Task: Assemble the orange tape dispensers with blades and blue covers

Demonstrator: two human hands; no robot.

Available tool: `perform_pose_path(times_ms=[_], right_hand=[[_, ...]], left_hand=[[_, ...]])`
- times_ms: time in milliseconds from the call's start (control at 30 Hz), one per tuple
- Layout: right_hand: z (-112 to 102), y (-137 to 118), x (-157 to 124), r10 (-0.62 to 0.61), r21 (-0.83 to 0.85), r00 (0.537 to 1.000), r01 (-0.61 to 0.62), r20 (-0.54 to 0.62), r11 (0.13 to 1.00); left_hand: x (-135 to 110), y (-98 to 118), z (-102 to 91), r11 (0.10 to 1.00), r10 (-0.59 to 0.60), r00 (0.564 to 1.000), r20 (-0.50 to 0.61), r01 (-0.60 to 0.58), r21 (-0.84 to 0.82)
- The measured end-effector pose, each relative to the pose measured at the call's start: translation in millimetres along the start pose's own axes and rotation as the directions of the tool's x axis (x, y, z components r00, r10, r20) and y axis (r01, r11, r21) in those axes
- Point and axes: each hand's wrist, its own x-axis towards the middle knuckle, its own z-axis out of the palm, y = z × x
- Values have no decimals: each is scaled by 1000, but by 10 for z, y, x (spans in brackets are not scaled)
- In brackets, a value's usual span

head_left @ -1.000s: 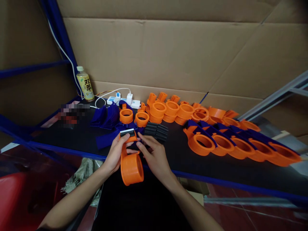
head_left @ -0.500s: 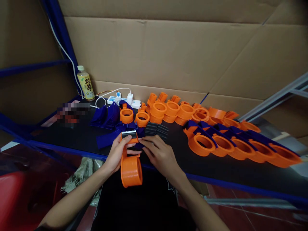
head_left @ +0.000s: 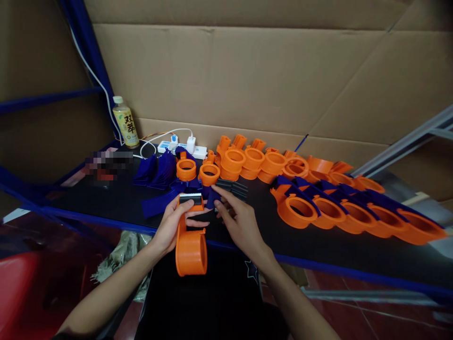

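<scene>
Creased brown cardboard backs the black-topped bench; a blue metal frame stands left, above dark red floor tiles.

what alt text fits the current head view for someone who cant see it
The left hand holds an orange holder with a white toothed edge, while the right hand pinches a blue piece beside it. More orange holders sit on the black table, mostly right; a bottle and power strip are back left.
</scene>
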Motion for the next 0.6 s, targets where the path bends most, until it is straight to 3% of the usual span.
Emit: perform_pose_path(times_ms=[133,367,467,600], right_hand=[[-32,-47,10,-109,-249,989,131,101,959],[-233,-52,54,-62,-248,960,132,274,960],[-331,-55,83,-120,-252,960,185,255,950],[-384,-54,99,-184,-220,973,211,138,952]], left_hand=[[6,1,3,1000,7,1000,-29,-7,8],[-7,14,23,999,-14,1000,-11,15,35],[-9,23,32,999,-15,1000,-2,15,33],[-14,37,45,1000,-24,1000,15,24,11]])
